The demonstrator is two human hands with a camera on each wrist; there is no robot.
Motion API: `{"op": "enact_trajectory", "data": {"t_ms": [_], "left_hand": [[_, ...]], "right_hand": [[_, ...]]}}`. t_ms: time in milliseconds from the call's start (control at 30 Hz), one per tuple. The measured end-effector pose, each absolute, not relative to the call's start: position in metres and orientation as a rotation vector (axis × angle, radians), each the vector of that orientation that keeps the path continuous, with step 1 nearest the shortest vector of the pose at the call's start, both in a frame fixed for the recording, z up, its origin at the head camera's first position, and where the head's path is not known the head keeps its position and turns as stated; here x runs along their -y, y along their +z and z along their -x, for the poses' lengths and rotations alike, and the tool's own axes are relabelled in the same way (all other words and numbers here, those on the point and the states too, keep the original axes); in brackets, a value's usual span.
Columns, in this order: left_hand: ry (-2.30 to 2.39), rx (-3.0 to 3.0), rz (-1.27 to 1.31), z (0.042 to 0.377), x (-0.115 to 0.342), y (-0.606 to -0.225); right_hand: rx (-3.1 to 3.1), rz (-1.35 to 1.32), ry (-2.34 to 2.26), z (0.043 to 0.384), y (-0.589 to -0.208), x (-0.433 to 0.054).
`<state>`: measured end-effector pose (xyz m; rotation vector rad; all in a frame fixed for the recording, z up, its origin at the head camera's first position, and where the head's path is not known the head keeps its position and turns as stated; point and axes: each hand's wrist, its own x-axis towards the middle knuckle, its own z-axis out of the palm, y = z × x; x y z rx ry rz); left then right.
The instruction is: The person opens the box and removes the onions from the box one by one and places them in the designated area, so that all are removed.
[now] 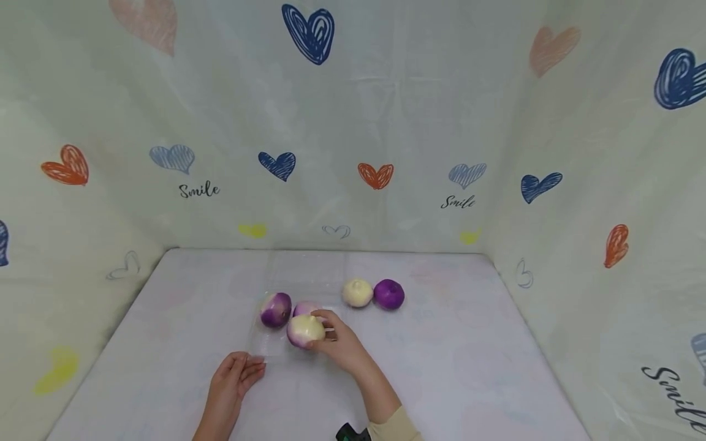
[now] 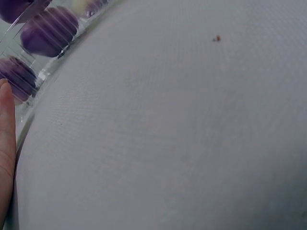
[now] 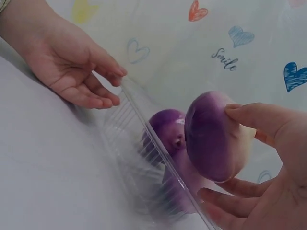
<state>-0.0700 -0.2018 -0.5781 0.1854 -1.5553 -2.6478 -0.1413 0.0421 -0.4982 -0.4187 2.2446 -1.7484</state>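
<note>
My right hand [image 1: 339,343] grips a purple-and-white onion [image 1: 305,331] between thumb and fingers, above a clear plastic container [image 1: 259,343]. In the right wrist view the held onion [image 3: 211,136] hangs over the container's rim [image 3: 158,141]. Inside the container lie a purple onion [image 1: 275,310] and a paler onion [image 1: 306,307], the latter partly hidden behind the held one. My left hand [image 1: 234,376] pinches the container's near left corner. In the left wrist view only a finger [image 2: 6,143] shows beside the clear wall.
To the right of the container, a whitish onion [image 1: 358,293] and a deep purple onion [image 1: 389,294] sit side by side on the white table [image 1: 441,367]. The container's clear lid [image 1: 306,269] lies folded back behind it. A heart-printed curtain [image 1: 413,122] surrounds the table.
</note>
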Motion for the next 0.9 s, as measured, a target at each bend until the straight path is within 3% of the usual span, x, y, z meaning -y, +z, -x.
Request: {"op": "enact_trajectory", "data": {"t_ms": [533, 900], "left_hand": [[-2.659, 1.576, -0.254, 0.078, 0.199, -0.576], [-2.702, 1.553, -0.145, 0.071, 0.202, -0.576]], "right_hand": [[-2.301, 0.320, -1.991, 0.146, -0.488, -0.093], [-2.468, 0.221, -2.137, 0.150, -0.496, -0.121]]}}
